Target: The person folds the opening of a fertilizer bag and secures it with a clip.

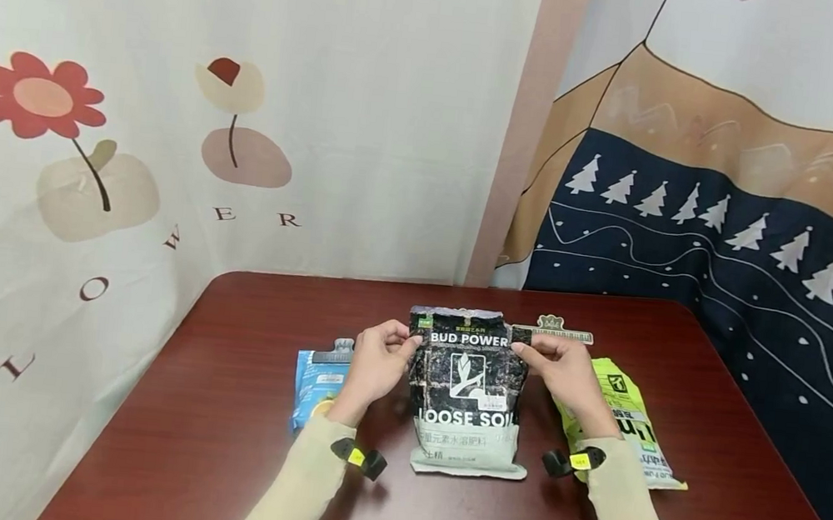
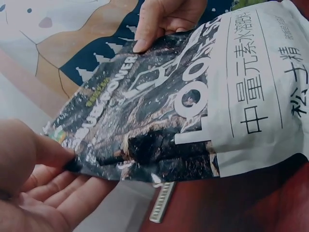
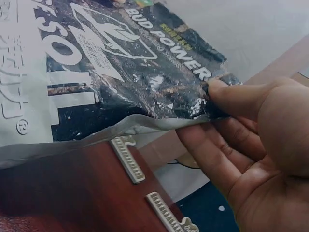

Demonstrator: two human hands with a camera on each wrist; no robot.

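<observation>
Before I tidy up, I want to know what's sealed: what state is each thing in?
Black bag: held at its upper corners; sealed or not, unclear.
Blue bag: on the table, partly hidden, grey clip across its top.
Lime bag: lying on the table, unclear whether sealed.
Two pale clips: loose on the table.
Left hand: pinching the black bag.
Right hand: pinching the black bag.

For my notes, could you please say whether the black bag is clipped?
Unclipped: the black bag shows a bare top edge in the head view.

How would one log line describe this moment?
BUD POWER LOOSE SOIL bag: held; left hand: pinches upper left side; right hand: pinches upper right side
</observation>
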